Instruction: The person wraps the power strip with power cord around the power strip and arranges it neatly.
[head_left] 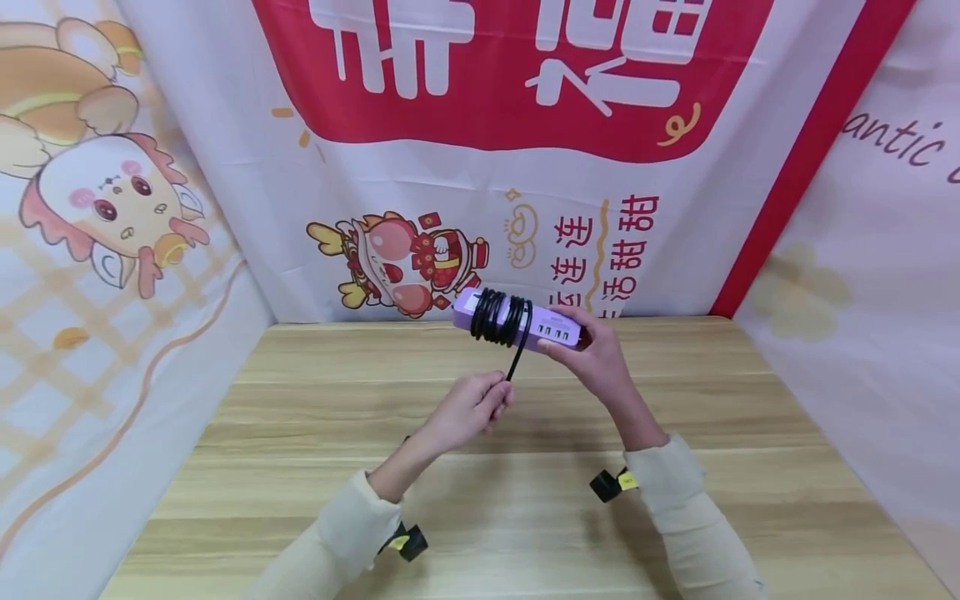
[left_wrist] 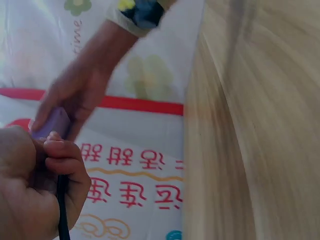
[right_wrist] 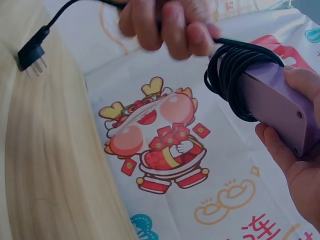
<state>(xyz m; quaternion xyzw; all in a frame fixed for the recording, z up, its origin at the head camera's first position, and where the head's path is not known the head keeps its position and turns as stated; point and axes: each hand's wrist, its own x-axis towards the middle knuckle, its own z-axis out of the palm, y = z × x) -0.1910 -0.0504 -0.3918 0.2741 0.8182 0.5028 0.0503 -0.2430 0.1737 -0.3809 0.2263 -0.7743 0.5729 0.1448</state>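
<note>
A purple power strip (head_left: 558,328) with several USB ports is held up over the table's far part. Its black cord (head_left: 495,317) is wound in several turns round the end away from my right hand. My right hand (head_left: 596,354) grips the other end, thumb and fingers on opposite sides. Below the coil, my left hand (head_left: 468,407) pinches the cord, which runs taut between it and the strip. In the right wrist view, the loose end leaves my left hand (right_wrist: 167,25) and hangs with a black pronged plug (right_wrist: 32,55) close to the tabletop.
The wood-grain table (head_left: 495,517) spans the space beneath both hands. A printed cloth (head_left: 442,200) with a cartoon figure and red lettering hangs along its far edge, with patterned cloths at left (head_left: 97,317) and right (head_left: 855,333). Black wrist cameras sit on both sleeves.
</note>
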